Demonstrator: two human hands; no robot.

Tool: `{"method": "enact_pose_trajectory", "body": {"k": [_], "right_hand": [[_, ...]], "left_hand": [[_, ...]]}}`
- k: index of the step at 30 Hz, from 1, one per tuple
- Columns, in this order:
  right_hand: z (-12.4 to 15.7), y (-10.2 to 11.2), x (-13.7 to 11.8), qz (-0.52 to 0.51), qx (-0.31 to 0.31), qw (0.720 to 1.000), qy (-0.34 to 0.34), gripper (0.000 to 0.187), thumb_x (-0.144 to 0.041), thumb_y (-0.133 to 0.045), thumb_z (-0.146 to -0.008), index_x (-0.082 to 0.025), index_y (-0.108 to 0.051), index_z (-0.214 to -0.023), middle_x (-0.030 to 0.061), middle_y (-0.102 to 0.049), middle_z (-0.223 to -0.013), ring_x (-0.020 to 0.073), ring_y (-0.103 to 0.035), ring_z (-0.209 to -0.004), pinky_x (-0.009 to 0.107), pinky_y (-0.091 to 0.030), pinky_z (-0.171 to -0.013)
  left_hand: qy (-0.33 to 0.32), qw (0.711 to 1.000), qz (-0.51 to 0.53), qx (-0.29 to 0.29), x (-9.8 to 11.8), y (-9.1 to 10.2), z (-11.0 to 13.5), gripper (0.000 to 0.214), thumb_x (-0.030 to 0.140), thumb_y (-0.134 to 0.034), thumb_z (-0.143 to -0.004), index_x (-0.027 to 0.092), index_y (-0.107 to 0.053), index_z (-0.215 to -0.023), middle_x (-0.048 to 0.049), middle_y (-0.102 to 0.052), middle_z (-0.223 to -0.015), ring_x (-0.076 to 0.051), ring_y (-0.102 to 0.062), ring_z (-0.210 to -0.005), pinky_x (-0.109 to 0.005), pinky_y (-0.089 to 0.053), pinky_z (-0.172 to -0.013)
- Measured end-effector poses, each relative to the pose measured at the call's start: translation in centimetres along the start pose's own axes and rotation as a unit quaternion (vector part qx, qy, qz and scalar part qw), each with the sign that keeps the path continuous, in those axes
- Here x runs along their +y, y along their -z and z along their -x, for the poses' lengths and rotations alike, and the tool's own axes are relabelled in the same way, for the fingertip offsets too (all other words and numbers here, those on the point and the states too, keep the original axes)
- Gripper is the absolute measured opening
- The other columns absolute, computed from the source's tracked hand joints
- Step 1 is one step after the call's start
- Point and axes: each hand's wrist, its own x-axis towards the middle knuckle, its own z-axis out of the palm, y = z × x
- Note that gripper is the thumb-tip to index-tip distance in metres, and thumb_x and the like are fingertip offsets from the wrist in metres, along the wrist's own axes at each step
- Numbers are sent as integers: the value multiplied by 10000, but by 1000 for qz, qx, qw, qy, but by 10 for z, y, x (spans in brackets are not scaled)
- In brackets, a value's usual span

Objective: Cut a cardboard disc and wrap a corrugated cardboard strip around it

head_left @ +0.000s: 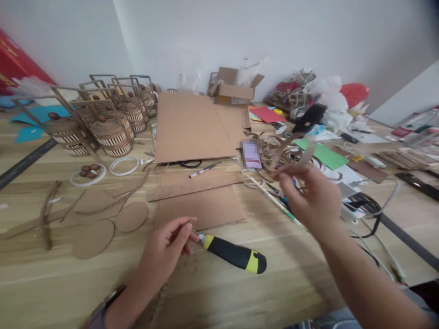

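My left hand (173, 240) is closed in a pinch around the metal shaft of a screwdriver (233, 253) with a black and yellow handle. The handle points to the right, and the tip is hidden by my fingers. Raised over the right side of the table, my right hand (308, 196) pinches a curled brown strip (310, 153), slightly blurred. Behind that hand lies a tangle of coiled brown strips (274, 151). Between the hands and further back are a cut cardboard piece (202, 205) and a long narrow cardboard strip (195, 187).
Several lidded bamboo baskets (111, 137) with tall handles stand at the back left. Cardboard discs (93, 238) and white rings (124, 166) lie at the left. A large cardboard sheet (199, 128), a pen (205, 170), a phone (251, 154) and cables (377, 210) are also there.
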Motion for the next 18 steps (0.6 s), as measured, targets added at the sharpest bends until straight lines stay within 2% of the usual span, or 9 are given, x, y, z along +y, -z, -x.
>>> {"method": "enact_pose_trajectory", "body": {"k": [3, 5, 7, 8, 9, 11, 13, 15, 18], "right_hand": [[-32, 9, 41, 123, -36, 992, -11, 178, -413, -624, -907, -243, -669, -934, 105, -726, -874, 316, -699, -839, 462, -505, -741], [-36, 4, 49, 135, -20, 991, -18, 295, -494, -680, -850, -223, -674, -967, 134, -704, -905, 400, -669, -963, 550, -480, -793], [-22, -8, 33, 72, -64, 995, 13, 289, -497, -619, -886, -252, -668, -1032, 106, -707, -961, 351, -673, -961, 516, -502, -790], [-10, -15, 17, -3, -139, 990, 27, 278, -472, -581, -914, -258, -665, -1070, 90, -718, -967, 300, -687, -891, 460, -525, -739], [4, -23, -3, -84, -225, 970, 32, 263, -442, -587, -914, -252, -669, -1077, 69, -731, -909, 253, -690, -776, 399, -532, -649], [31, -36, -44, -158, -324, 932, 46, 214, -404, -581, -936, -265, -688, -1059, -19, -731, -758, 161, -664, -619, 279, -501, -516], [49, -45, -78, -291, -424, 857, 6, 195, -372, -545, -961, -231, -679, -977, -28, -723, -710, 137, -637, -583, 250, -484, -498], [56, -47, -94, -358, -461, 811, -31, 291, -384, -477, -992, -230, -634, -802, -20, -693, -652, 137, -617, -579, 255, -483, -517], [50, -42, -86, -358, -417, 834, -49, 327, -431, -506, -967, -237, -597, -720, -16, -650, -612, 142, -585, -554, 260, -474, -503]], "left_hand": [[3, 1000, -8, -20, 0, 1, -2, 496, 516, -555, -876, 113, -649, -1148, -70, -742, -779, -104, -554, -474, -220, -455, -463], [7, 999, 1, -41, 0, 0, -3, 565, 519, -541, -884, 100, -583, -1262, -70, -739, -795, -88, -511, -440, -210, -412, -435], [6, 998, 16, -66, 1, -1, -2, 656, 512, -538, -891, 97, -463, -1394, -63, -735, -808, -79, -480, -426, -205, -390, -426], [3, 997, 21, -78, 2, -2, 0, 695, 507, -538, -895, 101, -401, -1443, -59, -732, -816, -77, -470, -423, -204, -383, -424], [-2, 996, 23, -90, 2, -4, 1, 720, 502, -534, -902, 108, -352, -1476, -53, -729, -821, -75, -465, -423, -203, -380, -427], [-14, 993, 14, -115, 4, -7, 7, 723, 489, -522, -920, 128, -307, -1509, -41, -720, -824, -75, -468, -433, -205, -385, -441], [-26, 990, -5, -138, 6, -9, 13, 696, 461, -507, -938, 158, -296, -1528, -28, -713, -826, -80, -478, -448, -210, -398, -459], [-42, 987, -23, -156, 10, -9, 19, 669, 409, -492, -952, 178, -285, -1544, -24, -715, -839, -88, -481, -462, -215, -410, -472], [-57, 980, -83, -170, 19, -2, 28, 428, 305, -463, -962, 190, -553, -1365, -9, -704, -789, -95, -479, -471, -207, -392, -472]]}}
